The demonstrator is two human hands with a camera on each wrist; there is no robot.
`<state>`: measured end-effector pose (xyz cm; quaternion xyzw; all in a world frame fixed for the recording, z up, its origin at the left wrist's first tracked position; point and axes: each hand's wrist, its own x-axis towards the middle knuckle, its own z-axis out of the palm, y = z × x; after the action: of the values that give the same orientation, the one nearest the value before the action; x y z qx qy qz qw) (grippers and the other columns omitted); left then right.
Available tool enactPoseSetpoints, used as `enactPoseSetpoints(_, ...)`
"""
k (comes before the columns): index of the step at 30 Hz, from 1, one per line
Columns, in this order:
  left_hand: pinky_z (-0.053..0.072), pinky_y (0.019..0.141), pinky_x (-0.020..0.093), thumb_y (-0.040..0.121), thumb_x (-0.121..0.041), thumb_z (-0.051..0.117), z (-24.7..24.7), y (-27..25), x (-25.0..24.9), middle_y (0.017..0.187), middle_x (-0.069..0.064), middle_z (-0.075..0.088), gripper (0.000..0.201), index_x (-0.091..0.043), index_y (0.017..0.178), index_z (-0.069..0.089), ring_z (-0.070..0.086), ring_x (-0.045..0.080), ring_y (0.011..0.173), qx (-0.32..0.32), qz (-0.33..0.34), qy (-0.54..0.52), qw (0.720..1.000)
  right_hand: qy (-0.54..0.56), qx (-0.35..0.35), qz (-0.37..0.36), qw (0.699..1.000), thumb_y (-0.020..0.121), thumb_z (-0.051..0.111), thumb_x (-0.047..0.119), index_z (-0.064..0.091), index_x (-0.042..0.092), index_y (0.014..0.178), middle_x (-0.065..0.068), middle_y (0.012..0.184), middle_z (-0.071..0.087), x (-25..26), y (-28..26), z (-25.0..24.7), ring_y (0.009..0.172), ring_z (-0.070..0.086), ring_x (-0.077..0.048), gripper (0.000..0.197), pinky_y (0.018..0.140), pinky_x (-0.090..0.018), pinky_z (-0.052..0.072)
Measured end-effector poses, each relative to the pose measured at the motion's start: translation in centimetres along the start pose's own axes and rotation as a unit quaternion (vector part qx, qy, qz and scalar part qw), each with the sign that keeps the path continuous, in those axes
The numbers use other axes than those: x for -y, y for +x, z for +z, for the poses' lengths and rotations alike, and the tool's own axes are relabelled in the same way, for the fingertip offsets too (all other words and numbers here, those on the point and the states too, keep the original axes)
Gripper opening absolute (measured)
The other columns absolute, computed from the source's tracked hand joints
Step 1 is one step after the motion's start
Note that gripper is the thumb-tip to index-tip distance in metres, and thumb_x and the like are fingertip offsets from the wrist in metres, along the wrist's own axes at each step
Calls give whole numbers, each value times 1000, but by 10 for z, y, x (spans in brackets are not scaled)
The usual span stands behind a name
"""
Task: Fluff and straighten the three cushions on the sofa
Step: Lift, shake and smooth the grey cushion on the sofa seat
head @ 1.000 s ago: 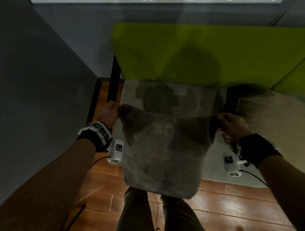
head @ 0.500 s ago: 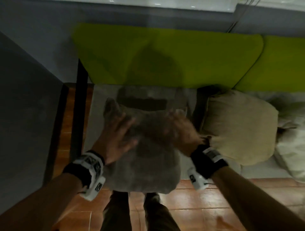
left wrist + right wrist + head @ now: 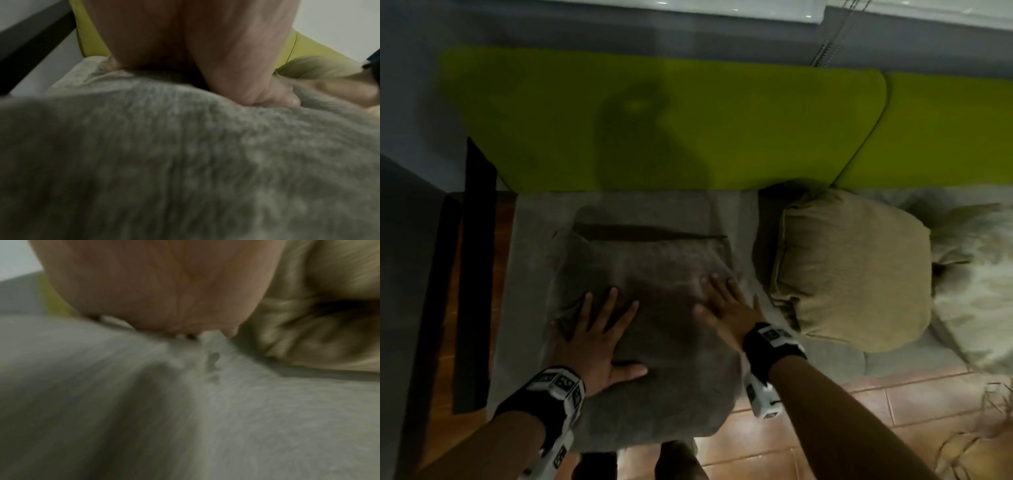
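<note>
A grey plush cushion (image 3: 664, 342) lies flat on the grey sofa seat (image 3: 530, 246), its near edge hanging over the seat front. My left hand (image 3: 599, 335) presses flat on its left half with fingers spread. My right hand (image 3: 726, 308) presses flat on its right side. In the left wrist view the palm (image 3: 185, 48) sinks into the grey cushion (image 3: 185, 162). A tan cushion (image 3: 852, 270) lies to the right on the seat. A pale furry cushion (image 3: 976, 291) sits at the far right, partly cut off.
Lime-green back pads (image 3: 688, 126) line the rear of the sofa. A black frame post (image 3: 476, 267) and a grey wall (image 3: 410, 274) stand close on the left. Brown tiled floor (image 3: 825, 428) runs along the front, with a crumpled bag (image 3: 979, 445) at lower right.
Both hands held the grey cushion up by its top corners a second ago. It now lies on the seat, and both hands have let go and press flat on it.
</note>
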<state>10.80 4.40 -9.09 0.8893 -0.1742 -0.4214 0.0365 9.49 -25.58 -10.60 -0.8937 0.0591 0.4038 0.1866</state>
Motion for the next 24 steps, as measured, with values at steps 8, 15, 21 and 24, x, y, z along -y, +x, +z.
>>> enactPoseSetpoints(8,7,110,75,55,-102,27,18,-6,14,145,-15,-53,113,-57,133,-40,-38,30,142,12,-20,5,1000,-119,-148,-242,951,97,30,73,-7,49,157,9,170,-14,38,-9,-25,156,-19,-24,74,123,-54,-12)
enactPoseSetpoints(15,0,108,76,44,-105,11,26,18,12,146,-17,-52,113,-58,135,-38,-39,29,142,20,-35,-2,999,-133,4,-173,976,85,21,90,-20,63,148,20,163,-30,4,59,-5,153,-27,-20,79,123,-59,-10)
enactPoseSetpoints(21,4,110,75,45,-106,14,3,19,14,152,-16,-43,112,-61,138,-30,-28,29,148,7,-29,-8,1000,-113,-27,-113,987,88,13,87,-13,52,156,14,168,-17,14,56,-32,156,-15,-21,80,123,-57,-9)
enactPoseSetpoints(24,9,113,70,52,-104,16,-22,3,24,166,-9,-13,109,-58,149,0,-8,31,152,-49,-1,-33,998,-78,-160,-160,971,100,20,70,2,34,162,7,171,-8,22,26,-51,156,-12,-19,74,126,-54,-4)
